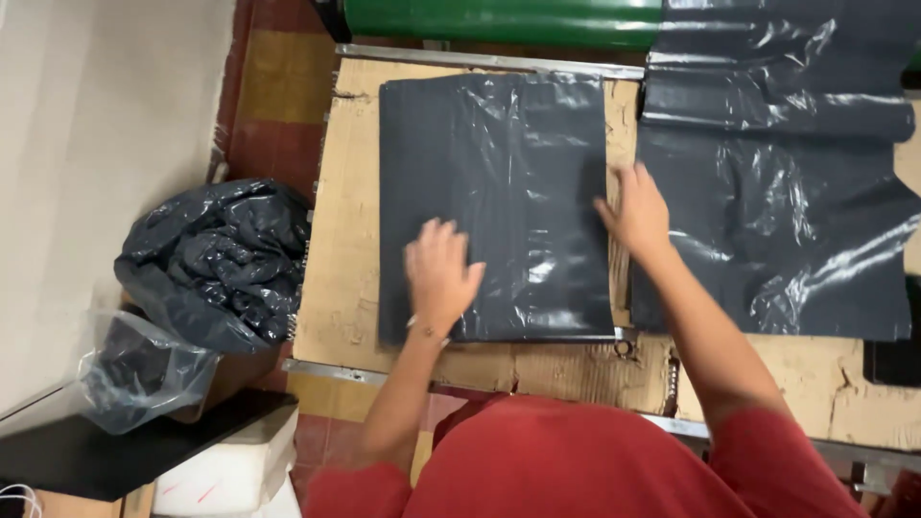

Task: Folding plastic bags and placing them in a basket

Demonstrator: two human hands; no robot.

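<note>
A flat stack of dark grey plastic bags (499, 163) lies on a cardboard-covered table (350, 249). My left hand (439, 273) rests flat on the stack's lower left part, fingers spread. My right hand (635, 211) presses the stack's right edge, fingers apart. Neither hand grips anything. To the right, a wider sheet of the same dark plastic (777, 201) lies spread and wrinkled, hanging down from a green roller (499, 21) at the back.
A full dark plastic sack (216, 259) stands on the floor left of the table, with a clear bag (134, 369) of dark pieces below it. A black shelf (115, 451) and white box (230, 475) sit at the lower left. A metal rail (336, 372) edges the table.
</note>
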